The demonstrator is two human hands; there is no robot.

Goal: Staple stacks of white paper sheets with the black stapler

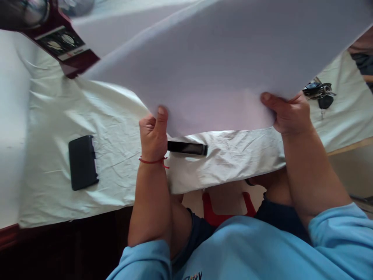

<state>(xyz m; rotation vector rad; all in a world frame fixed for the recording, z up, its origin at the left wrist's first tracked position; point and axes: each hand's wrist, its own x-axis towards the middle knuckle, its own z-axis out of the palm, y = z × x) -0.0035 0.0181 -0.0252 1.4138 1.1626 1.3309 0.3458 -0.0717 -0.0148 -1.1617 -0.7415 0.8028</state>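
A large pale sheet of paper (215, 70) is held up over the table, sloping away from me. My left hand (154, 130) grips its near left edge, thumb on top and fingers hidden underneath; a red string is tied round that wrist. With its thumb pressed on the face of the sheet, my right hand (291, 112) pinches the near right edge. Just below the paper, partly behind my left hand, lies a narrow black object (188, 148) with a shiny top. The far part of the sheet runs out of view.
A white cloth (116, 155) covers the table. On it are a black case (83, 162) at left, a dark red appliance (70, 48) at the back left touching or near the paper, and a bunch of keys (320, 91) at right. A red stool (214, 212) shows below the table edge.
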